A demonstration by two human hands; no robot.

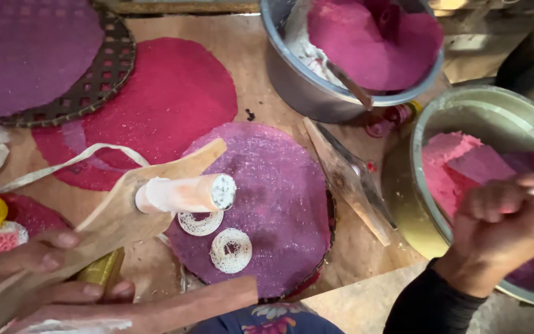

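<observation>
Left hand (44, 272) grips wooden press (156, 198) over purple mat (279, 198); two white noodle coils (230, 250) laid near edge, most of mat bare. Right hand (505, 229) fist-closed at right bowl (465, 111) of pink dough (449, 164); contents unclear.

Left hand (57, 272) clenched low at left; right hand (505, 226) curled, blurred, dark-sleeved forearm behind.

no packages, labels, signs or screens show anywhere here among the work things.
</observation>
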